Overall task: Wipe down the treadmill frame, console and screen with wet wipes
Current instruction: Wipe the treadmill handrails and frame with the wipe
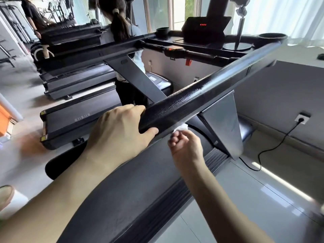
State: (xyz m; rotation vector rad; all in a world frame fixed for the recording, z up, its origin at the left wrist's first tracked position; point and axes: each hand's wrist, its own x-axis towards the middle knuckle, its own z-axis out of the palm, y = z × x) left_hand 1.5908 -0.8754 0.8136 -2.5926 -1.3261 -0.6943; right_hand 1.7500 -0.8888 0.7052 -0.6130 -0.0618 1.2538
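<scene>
At the near end of the handrail (201, 95), our left hand (121, 127) grips the rail. The fingers curl over its far side and the thumb hooks under the end cap. Just right of it and lower, our right hand (184, 142) pinches a bunched wet wipe (181, 128) in curled fingers and presses it up against the rail's underside.

Step in hand, as we judge it: wiping the underside of this rail.
- The left grip should brace the rail so the right hand can press firmly.
- The wipe looks wadded small. We would open it out for more contact.
- We would draw it in long strokes away from us, towards the console, and overlap each pass.
- The patch under the left palm will need its own pass once that hand shifts.

Pose: both forearms reach forward from below. The left wrist is flat with the knuckles up. The right wrist is bent, with the fingers turned up toward the rail.

Outward:
- Just beyond the right hand, the grey upright (222, 120) drops to the deck.
- Beneath both arms lies the running belt (122, 199).
- Well ahead of the hands are the crossbar (184, 53) and the console (205, 28), which shows red digits. From here we cannot tell whether either has been wiped.
- Far right of the right hand, a cable (273, 146) runs to a wall socket (302, 118).
- Ahead of the left hand, another person (121, 28) stands at the neighbouring treadmill.
</scene>
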